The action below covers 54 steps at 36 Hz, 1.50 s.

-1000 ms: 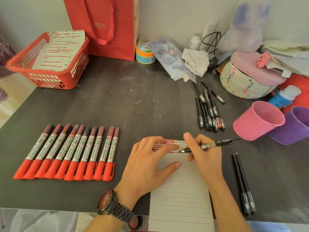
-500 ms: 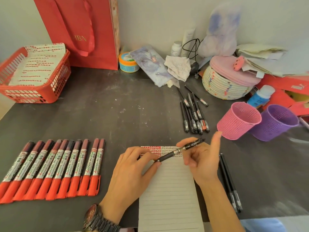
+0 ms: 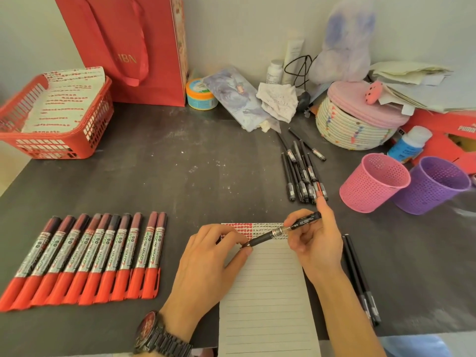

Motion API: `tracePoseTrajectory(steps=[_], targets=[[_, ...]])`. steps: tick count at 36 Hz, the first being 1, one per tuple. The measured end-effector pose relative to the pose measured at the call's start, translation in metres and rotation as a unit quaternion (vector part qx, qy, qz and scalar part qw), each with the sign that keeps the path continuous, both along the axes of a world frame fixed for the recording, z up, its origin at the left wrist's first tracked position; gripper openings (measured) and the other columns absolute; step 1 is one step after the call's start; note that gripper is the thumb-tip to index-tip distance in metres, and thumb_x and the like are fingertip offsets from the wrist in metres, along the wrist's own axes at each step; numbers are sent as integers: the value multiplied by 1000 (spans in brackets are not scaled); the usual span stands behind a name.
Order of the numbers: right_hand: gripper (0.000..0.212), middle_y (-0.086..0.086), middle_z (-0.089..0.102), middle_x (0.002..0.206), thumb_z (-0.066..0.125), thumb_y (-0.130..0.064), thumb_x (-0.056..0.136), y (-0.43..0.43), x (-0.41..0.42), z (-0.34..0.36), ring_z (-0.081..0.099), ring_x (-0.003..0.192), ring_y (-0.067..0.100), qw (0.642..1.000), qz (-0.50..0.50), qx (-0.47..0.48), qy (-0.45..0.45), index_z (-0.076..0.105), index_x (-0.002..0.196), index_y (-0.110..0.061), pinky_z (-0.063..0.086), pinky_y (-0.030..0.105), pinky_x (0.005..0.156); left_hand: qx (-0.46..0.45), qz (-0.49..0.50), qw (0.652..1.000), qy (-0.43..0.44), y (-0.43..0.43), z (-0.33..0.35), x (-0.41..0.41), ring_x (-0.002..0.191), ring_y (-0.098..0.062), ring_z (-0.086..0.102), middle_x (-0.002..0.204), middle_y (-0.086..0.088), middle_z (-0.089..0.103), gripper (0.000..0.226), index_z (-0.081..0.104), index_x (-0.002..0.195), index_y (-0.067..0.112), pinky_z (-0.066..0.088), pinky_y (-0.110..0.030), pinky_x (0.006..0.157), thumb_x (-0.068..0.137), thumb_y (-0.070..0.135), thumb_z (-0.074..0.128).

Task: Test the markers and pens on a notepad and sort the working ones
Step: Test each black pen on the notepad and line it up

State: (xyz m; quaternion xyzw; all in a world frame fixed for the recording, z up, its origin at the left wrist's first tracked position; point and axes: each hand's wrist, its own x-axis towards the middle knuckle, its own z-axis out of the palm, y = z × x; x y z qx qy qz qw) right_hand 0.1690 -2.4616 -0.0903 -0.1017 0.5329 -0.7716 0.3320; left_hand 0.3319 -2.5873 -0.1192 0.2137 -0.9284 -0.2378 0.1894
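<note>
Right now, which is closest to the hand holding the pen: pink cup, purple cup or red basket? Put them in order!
From the right hand gripping the pen:
1. Pink cup, just beyond, to its right.
2. Purple cup, right of the pink one.
3. Red basket, far back left.

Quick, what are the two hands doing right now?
Left hand: open, resting on the notepad.
Right hand: closed, holding the black pen.
</note>
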Motion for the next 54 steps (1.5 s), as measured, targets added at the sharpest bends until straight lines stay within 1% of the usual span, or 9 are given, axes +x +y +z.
tracePoseTrajectory(steps=[7,17,25,27,30,34,40,47,54], targets=[[85,8,52,43,35,-81,85,-1,1,1,43,39,16,1000,-13,2,24,73,64,-8,30,22,42,-11,11,999,-39,0,-3,0,123,-2,43,126,21,52,42,57,126,38,32,-21,98,91,60,49],[39,9,71,88,50,-10,104,56,22,22,41,46,17,983,-87,16,161,68,128,-35,33,23,44,-18,41,998,-36,-3,-5,2,121,-8,47,127,17,54,42,63,125,31,36,-29,96,86,46,66],[33,6,78,95,67,-43,82,177,46,6,46,45,19,941,-262,125,172,71,113,-31,41,20,44,-53,11,998,-25,0,-4,-2,121,-18,47,130,15,54,36,65,121,32,42,-40,92,89,45,57],[45,1,75,79,69,-53,81,206,52,-5,43,44,19,932,-286,163,151,71,113,-22,36,21,41,-66,-17,997,-29,9,5,-13,123,-19,45,133,10,54,45,66,123,30,44,-45,93,88,52,46],[22,4,73,81,59,-30,91,239,65,-29,43,45,17,915,-360,150,107,73,107,-27,41,23,45,-68,-83,994,-14,33,21,-44,127,-22,45,137,7,53,37,65,126,28,45,-49,98,96,46,53],[35,-1,75,81,50,-11,104,270,73,-61,50,46,10,887,-452,85,-35,74,92,-34,43,19,44,-105,-218,970,5,81,43,-103,130,-25,48,140,-1,53,45,63,130,24,42,-45,105,93,45,50],[14,4,72,89,57,-20,103,312,71,-131,61,56,13,806,-547,62,-217,68,100,-28,48,25,53,-144,-396,906,-30,170,46,-186,141,-27,38,151,-6,44,49,55,140,23,36,-50,111,95,44,57],[26,14,64,87,48,5,102,326,55,-227,58,66,19,766,-523,134,-348,57,125,-1,57,23,58,-179,-484,850,-109,235,22,-235,151,-21,14,165,-1,16,63,28,154,37,18,-52,120,96,61,35],[29,14,63,108,46,8,101,329,11,-272,60,69,16,770,-455,188,-405,53,128,1,52,22,59,-132,-480,861,-107,247,12,-239,152,-16,10,165,5,17,64,27,153,41,11,-48,122,93,62,31]])
